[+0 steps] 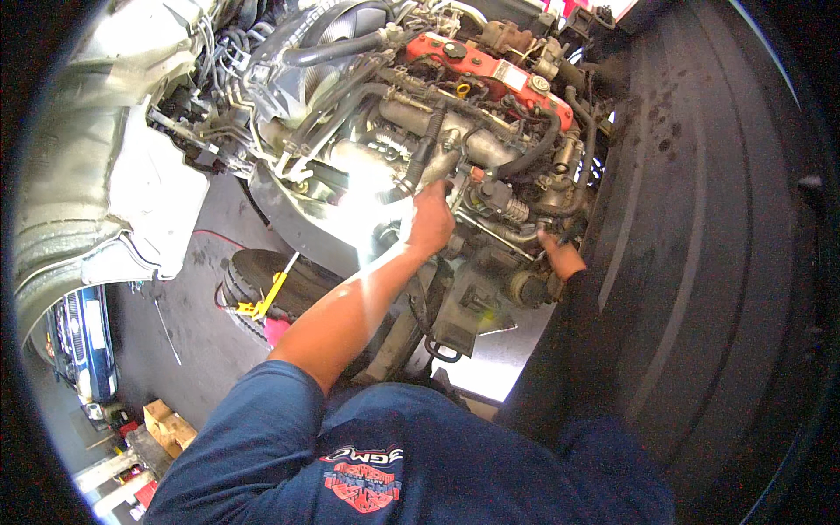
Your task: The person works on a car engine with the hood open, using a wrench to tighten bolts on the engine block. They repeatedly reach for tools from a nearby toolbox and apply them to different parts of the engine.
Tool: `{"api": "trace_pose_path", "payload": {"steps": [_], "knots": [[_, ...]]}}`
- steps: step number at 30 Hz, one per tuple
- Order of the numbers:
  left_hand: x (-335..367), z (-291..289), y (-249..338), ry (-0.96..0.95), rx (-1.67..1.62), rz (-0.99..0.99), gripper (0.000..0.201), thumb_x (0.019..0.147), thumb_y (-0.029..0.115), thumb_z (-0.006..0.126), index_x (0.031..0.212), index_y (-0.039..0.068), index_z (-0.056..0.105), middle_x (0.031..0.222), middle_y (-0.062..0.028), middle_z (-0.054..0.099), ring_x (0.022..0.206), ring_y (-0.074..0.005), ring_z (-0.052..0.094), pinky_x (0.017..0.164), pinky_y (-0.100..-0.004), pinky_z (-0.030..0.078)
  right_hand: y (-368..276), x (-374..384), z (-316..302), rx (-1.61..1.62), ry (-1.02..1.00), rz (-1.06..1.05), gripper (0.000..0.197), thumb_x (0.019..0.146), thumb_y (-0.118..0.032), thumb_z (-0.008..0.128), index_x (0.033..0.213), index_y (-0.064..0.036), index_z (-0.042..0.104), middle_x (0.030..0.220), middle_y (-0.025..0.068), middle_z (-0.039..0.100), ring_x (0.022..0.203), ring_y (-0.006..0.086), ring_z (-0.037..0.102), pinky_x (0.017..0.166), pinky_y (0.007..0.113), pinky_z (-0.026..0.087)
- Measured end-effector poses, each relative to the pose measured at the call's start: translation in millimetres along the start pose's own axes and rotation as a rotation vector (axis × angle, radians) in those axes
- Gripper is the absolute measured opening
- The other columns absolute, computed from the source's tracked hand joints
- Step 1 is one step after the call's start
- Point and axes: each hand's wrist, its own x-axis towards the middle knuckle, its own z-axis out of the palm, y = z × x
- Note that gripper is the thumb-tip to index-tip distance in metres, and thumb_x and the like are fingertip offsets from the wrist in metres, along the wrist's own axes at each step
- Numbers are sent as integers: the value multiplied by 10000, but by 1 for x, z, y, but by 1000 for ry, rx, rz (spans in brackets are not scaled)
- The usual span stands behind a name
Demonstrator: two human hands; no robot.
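An engine with a red valve cover (490, 70) lies exposed in front of me, its grimy hoses and metal pipes crowding the near side. My left hand (429, 220) reaches into its middle, fingers curled closed beside a metal pipe (440, 164); what they grip is hidden. To the right, my right hand (563, 255) is low at the engine's near corner, thumb raised by a hose end and its other fingers out of sight. Between the hands runs a thin bright metal rod (497, 234). White glare (378, 214) washes out the parts left of my left hand.
A dark ribbed panel (700, 201) rises close on my right. At left hangs a pale body panel (79, 175). Below the engine are a tire (254, 273) and a yellow-handled tool (269, 296). Farther left stand a blue vehicle (87, 341) and a cardboard box (168, 427).
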Motion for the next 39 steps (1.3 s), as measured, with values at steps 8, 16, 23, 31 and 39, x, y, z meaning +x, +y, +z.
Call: {"api": "trace_pose_path", "payload": {"steps": [8, 16, 23, 31, 39], "knots": [[0, 23, -1, -4, 293, -15, 391, 788, -20, 533, 1175, -49, 586, 1121, -264, 595, 1091, -461, 546, 991, -521, 434, 14, -16, 47, -60, 177, 88, 362, 1009, -170, 514, 1334, -13, 547, 990, 266, 691, 959, 445, 670, 851, 483, 536], [1, 10, 13, -39, 301, -45, 306, 869, 65, 524, 1154, -4, 611, 1125, -204, 628, 1091, -409, 581, 965, -487, 472, 32, 37, 21, -17, -101, 104, 409, 1067, -244, 389, 1413, -43, 472, 971, 313, 649, 871, 489, 654, 768, 536, 524], [6, 7, 20, -128, 321, -118, 252, 856, 71, 541, 1096, 4, 585, 1080, -214, 630, 1041, -412, 600, 913, -507, 479, -34, -61, 34, 144, 343, -42, 425, 1028, -437, 539, 1091, -49, 701, 1055, 214, 676, 993, 376, 670, 861, 499, 517], [6, 10, 20, -38, 326, -40, 292, 857, 70, 542, 1140, 2, 570, 1090, -224, 626, 1045, -420, 599, 911, -514, 480, 22, 68, 18, 124, -132, 170, 244, 963, -151, 486, 1101, 12, 603, 956, 317, 661, 895, 476, 674, 759, 546, 543], [6, 12, 17, 23, 288, 12, 287, 850, 44, 526, 1130, -4, 570, 1107, -232, 630, 1041, -436, 598, 918, -506, 476, -15, -33, 35, 339, 363, -160, 199, 969, -111, 597, 1127, -22, 679, 871, 190, 691, 853, 421, 676, 818, 449, 551]]}}
